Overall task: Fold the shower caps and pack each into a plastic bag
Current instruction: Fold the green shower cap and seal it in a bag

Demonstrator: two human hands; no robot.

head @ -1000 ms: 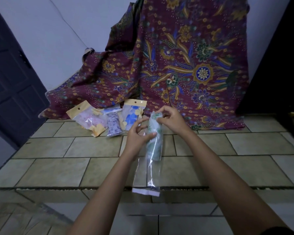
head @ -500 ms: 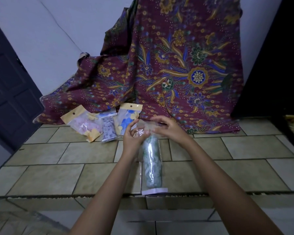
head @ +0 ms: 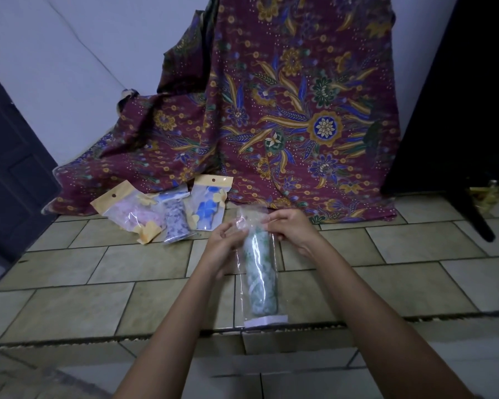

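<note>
A clear plastic bag [head: 244,286] hangs upright in front of me with a rolled green-patterned shower cap [head: 261,279] sitting at its bottom. My left hand [head: 224,240] pinches the bag's open top on the left side. My right hand [head: 290,228] pinches the top on the right side. The bag's white bottom strip [head: 265,320] hangs level with the step edge.
Three packed caps lie on the tiled floor at the back left: a pink one [head: 127,214], a purple one [head: 175,220] and a blue one [head: 206,207]. A maroon batik cloth [head: 285,110] drapes the wall behind. A dark door [head: 9,168] stands left.
The green cap has slid from the bag's upper part down to its bottom. Both hands now hold the bag's top edge.
</note>
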